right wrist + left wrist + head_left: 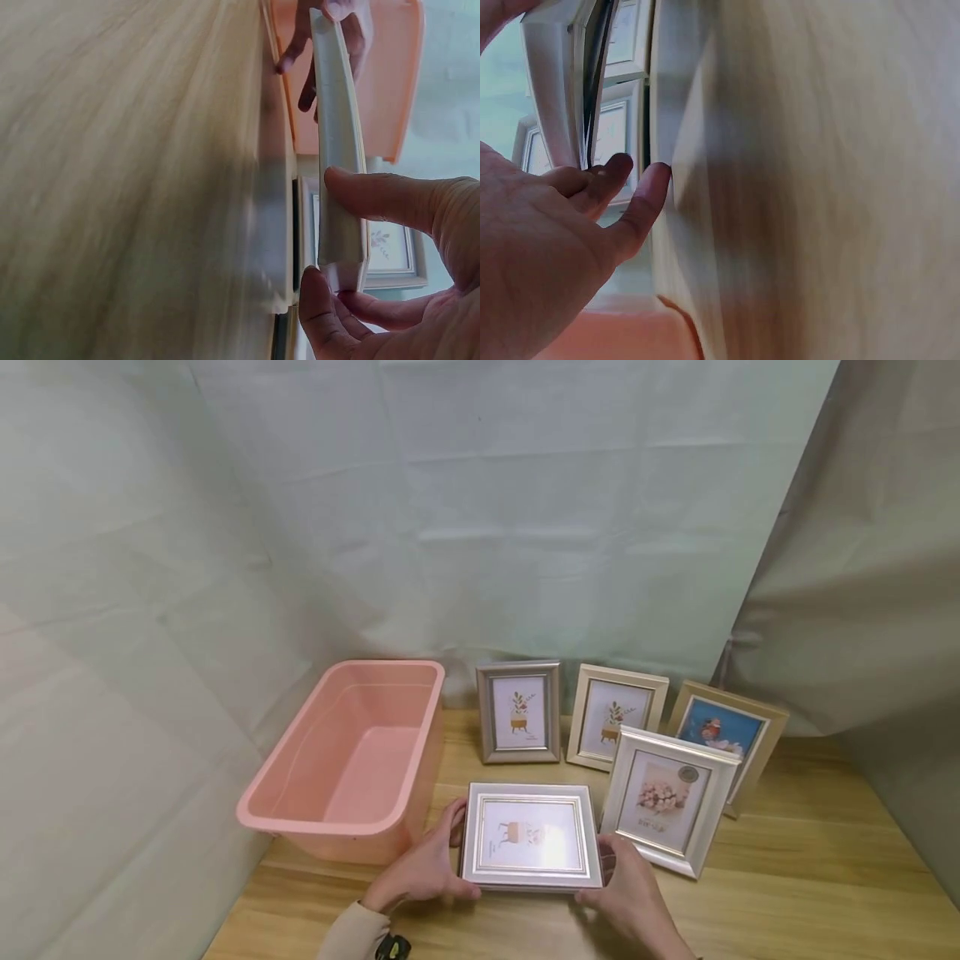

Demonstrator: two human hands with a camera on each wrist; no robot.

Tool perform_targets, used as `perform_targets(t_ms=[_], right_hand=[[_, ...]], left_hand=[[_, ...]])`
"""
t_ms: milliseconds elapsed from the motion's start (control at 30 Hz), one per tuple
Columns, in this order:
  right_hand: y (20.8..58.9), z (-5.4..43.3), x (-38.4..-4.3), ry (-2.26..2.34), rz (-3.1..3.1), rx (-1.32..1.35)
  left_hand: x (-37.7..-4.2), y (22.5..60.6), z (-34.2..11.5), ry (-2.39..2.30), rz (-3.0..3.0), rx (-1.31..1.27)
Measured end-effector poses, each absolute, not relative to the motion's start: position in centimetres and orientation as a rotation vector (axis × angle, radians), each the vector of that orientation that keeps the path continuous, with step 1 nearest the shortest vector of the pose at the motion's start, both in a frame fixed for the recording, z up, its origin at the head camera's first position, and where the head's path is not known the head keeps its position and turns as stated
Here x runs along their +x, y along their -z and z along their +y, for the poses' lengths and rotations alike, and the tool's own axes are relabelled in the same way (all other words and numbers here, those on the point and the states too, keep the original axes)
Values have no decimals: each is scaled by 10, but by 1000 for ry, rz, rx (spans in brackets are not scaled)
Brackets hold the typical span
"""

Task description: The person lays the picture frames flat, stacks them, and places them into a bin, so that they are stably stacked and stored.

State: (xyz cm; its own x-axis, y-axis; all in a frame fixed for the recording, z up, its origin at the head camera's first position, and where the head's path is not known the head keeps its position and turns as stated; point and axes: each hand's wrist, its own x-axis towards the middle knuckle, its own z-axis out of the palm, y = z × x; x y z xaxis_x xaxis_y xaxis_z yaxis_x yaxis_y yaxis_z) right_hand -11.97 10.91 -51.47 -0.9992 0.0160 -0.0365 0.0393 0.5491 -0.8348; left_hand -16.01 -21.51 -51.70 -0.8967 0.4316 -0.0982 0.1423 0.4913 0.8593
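Observation:
A silver-white picture frame [532, 839] lies face up between both hands, level and close over the table, with glare on its glass. My left hand [429, 864] holds its left end, thumb at the near corner and fingers along the side. At the opposite end, my right hand [633, 893] grips it with the thumb on the near edge and the fingers curled round the side. In the right wrist view, a gap shows between the frame [341, 135] and the tabletop. The left wrist view shows the left hand's fingertips [619, 166] right at the frame's end.
A pink plastic tub [431, 727] stands at the left. Behind the hands stand a grey-brown frame [486, 714], a cream frame [656, 702] and a gold frame [765, 743] with a blue picture. A white frame [663, 802] with a flower picture leans nearer, beside the right hand.

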Motion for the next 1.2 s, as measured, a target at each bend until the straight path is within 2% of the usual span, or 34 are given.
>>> perform_targets(t_ms=[300, 600, 1200], right_hand=[[522, 109, -122, 1315, 2822, 70], [527, 109, -123, 1346, 2812, 60], [531, 106, -121, 1316, 2861, 83]], left_hand=[[-167, 522, -217, -1291, 2450, 509], [-171, 526, -221, -1235, 2458, 517], [-163, 522, -214, -1105, 2605, 407]])
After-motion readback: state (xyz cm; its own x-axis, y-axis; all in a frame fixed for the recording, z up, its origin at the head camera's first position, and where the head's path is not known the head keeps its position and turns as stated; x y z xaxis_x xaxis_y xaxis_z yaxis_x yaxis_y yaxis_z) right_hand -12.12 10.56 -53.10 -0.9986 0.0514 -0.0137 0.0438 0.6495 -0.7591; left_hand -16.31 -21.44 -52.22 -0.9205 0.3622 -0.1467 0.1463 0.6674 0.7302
